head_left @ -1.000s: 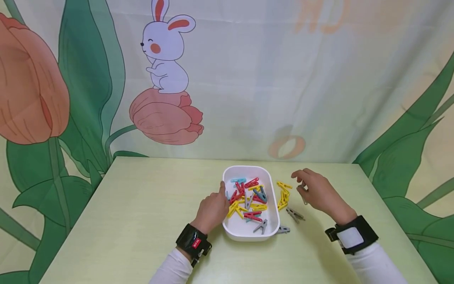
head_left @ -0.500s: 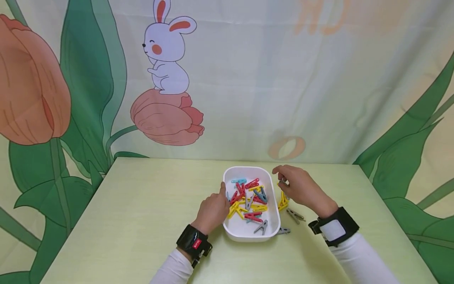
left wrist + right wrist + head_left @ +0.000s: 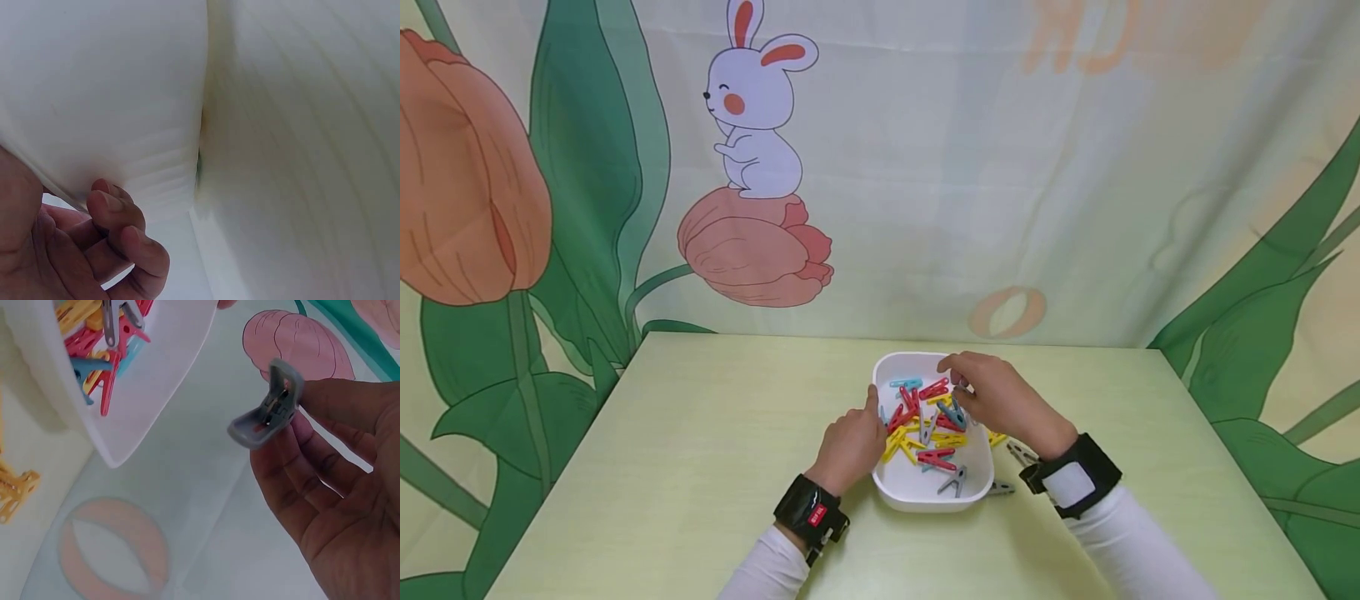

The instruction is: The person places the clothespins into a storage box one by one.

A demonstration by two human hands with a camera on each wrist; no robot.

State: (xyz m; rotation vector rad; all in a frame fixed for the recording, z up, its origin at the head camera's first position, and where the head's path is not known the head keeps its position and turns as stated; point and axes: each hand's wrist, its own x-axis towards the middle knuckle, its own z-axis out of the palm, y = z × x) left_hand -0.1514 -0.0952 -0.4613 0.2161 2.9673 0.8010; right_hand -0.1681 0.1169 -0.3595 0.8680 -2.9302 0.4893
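A white plastic basket (image 3: 917, 497) on the table holds several red, yellow, blue and grey clothespins. At its left side my left hand (image 3: 852, 442) grips the rim, and in the left wrist view its fingers (image 3: 119, 219) curl against the outer wall. My right hand (image 3: 1003, 400) is over the basket's right rim. It pinches a grey clothespin (image 3: 269, 412) between thumb and fingers, clearest in the right wrist view. In the head view that clothespin is mostly hidden by the hand.
Yellow clothespins (image 3: 997, 438) lie on the table right of the basket, partly hidden by my right hand. Another grey clothespin (image 3: 1002, 488) sits by its lower right side, and one more (image 3: 1021, 452) near my right wrist. A printed curtain (image 3: 910, 167) hangs behind the table.
My right hand has moved left with the grey clothespin, from beyond the yellow clothespins to over the basket's right rim. The left hand and basket have stayed in place.
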